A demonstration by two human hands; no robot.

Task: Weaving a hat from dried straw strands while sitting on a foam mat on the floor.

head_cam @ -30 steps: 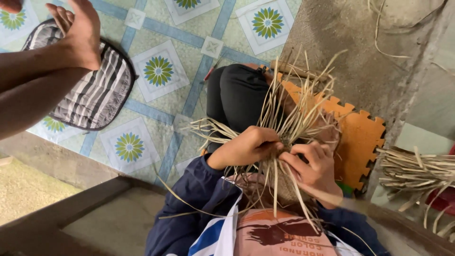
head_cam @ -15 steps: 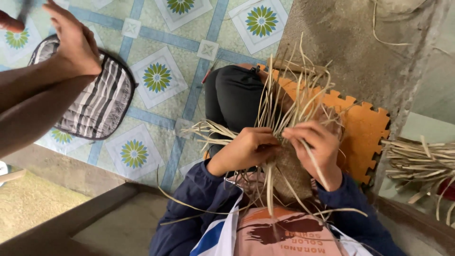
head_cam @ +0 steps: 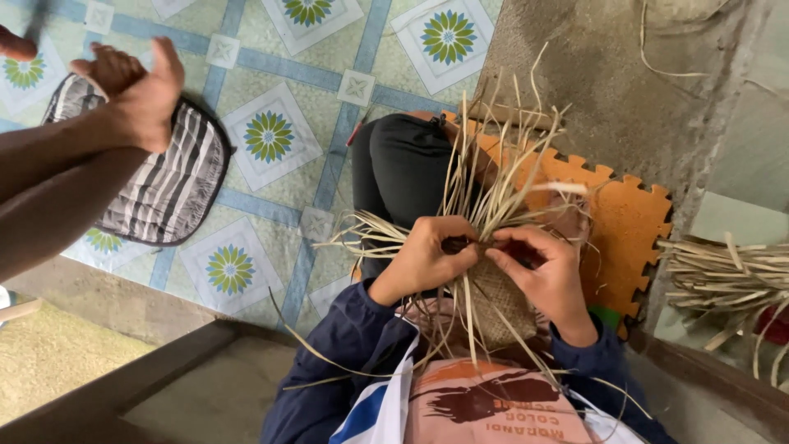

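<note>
Both of my hands work at a half-woven piece of pale straw [head_cam: 503, 302] resting on my lap. My left hand [head_cam: 423, 256] pinches a few strips against the woven edge. My right hand [head_cam: 549, 273] grips a strip right beside it, its fingertips meeting the left hand's. Loose strip ends [head_cam: 491, 168] fan up and away over my black-trousered knee [head_cam: 401, 168]. More ends hang down over my shirt. Navy sleeves cover both of my wrists.
An orange foam puzzle mat [head_cam: 629, 215] lies under my legs. Another person's arms and hands [head_cam: 136, 92] reach in from the upper left above a striped cushion [head_cam: 168, 193] on the patterned tile floor [head_cam: 271, 131]. A bundle of straw strips [head_cam: 727, 275] lies at the right.
My right hand has shifted slightly along the woven edge, drawing a strip, while the left keeps its pinch. The other person's hand at the upper left has dropped a little.
</note>
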